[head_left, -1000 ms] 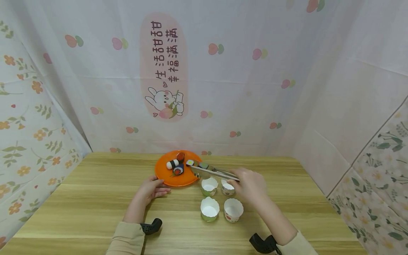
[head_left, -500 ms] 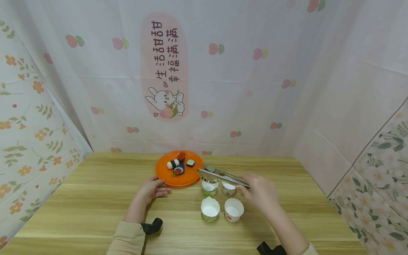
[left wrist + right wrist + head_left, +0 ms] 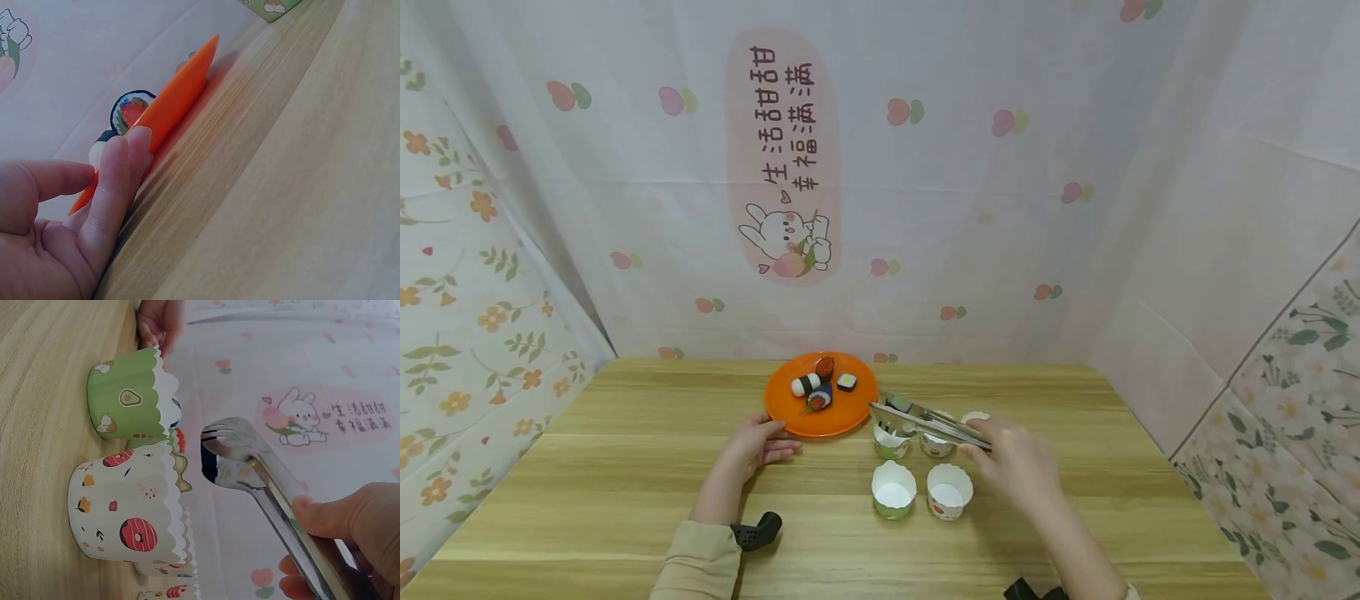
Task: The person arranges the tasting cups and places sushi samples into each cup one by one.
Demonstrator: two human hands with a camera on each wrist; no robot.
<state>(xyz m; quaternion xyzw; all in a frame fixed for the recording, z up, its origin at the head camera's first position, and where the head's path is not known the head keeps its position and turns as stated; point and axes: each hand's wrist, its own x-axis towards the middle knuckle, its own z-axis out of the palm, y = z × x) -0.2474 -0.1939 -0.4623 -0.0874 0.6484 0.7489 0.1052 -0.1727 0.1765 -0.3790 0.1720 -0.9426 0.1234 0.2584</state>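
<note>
My left hand pinches the near left rim of an orange plate, thumb on top and fingers below. On the plate lie a white-and-black sushi piece, a roll with a red centre, a red-topped piece and a small roll with a yellow centre. My right hand grips metal tongs, whose heads stand above the back paper cups. A small dark piece shows between the tong heads; its kind is partly hidden.
A green paper cup and a white patterned cup stand in front. Another cup sits partly behind my right hand. A printed curtain rises at the table's back edge.
My right hand has drawn the tongs rightward from over the plate to above the back cups. The yellow-centred roll stays on the plate. My left hand holds its place.
</note>
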